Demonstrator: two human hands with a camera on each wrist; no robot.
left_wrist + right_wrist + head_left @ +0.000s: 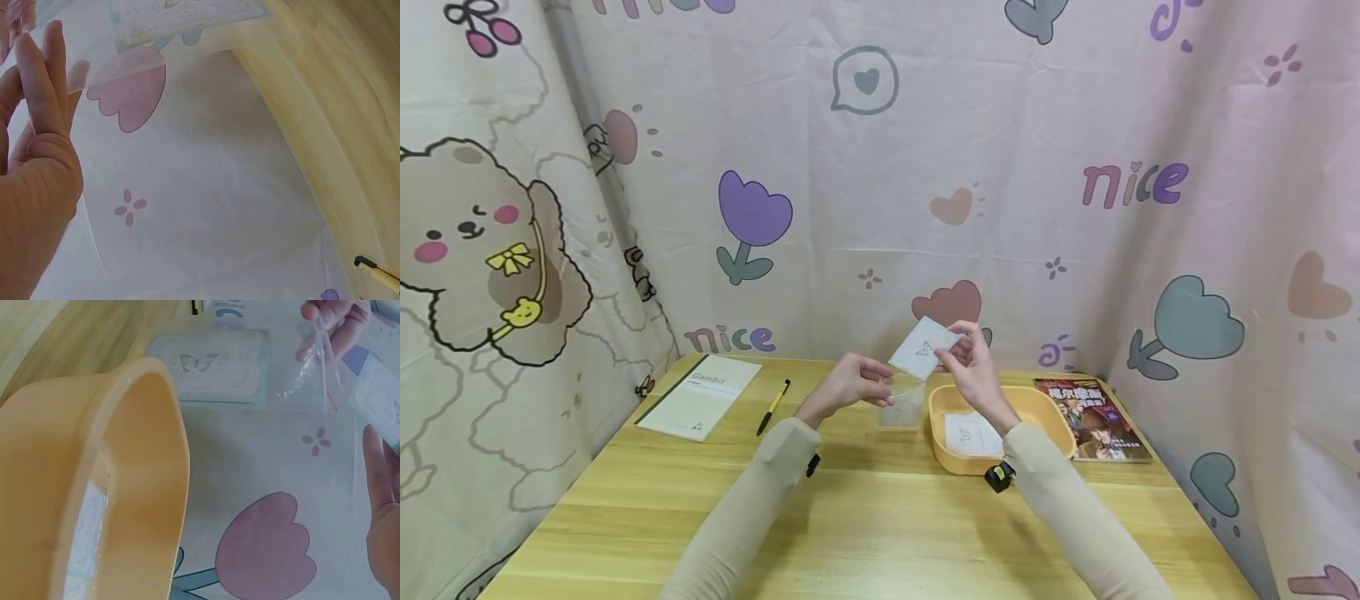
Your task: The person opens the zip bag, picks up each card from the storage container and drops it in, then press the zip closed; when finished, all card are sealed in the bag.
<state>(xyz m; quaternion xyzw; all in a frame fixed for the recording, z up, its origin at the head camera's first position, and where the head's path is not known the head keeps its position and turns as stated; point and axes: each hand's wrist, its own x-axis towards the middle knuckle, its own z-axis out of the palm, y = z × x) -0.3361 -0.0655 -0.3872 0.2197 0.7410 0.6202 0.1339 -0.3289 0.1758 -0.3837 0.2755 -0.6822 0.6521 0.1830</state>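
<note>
My left hand (pixel 850 385) pinches the top of a clear plastic bag (pixel 901 410), which hangs over the table. In the right wrist view a flat white packet with a butterfly print (pixel 209 367) shows inside the bag's lower part. My right hand (pixel 973 371) holds a second white butterfly packet (pixel 921 348) by its edge, tilted, just above the bag's mouth. A yellow plastic basket (pixel 937 450) stands below the right hand, with more white butterfly packets (pixel 972 435) lying in it.
A white notebook (pixel 703 396) lies at the back left of the wooden table (pixel 850 517), with a yellow and black pen (pixel 773 407) beside it. A colourful magazine (pixel 1097 421) lies right of the basket. A printed curtain (pixel 865 208) hangs behind the table.
</note>
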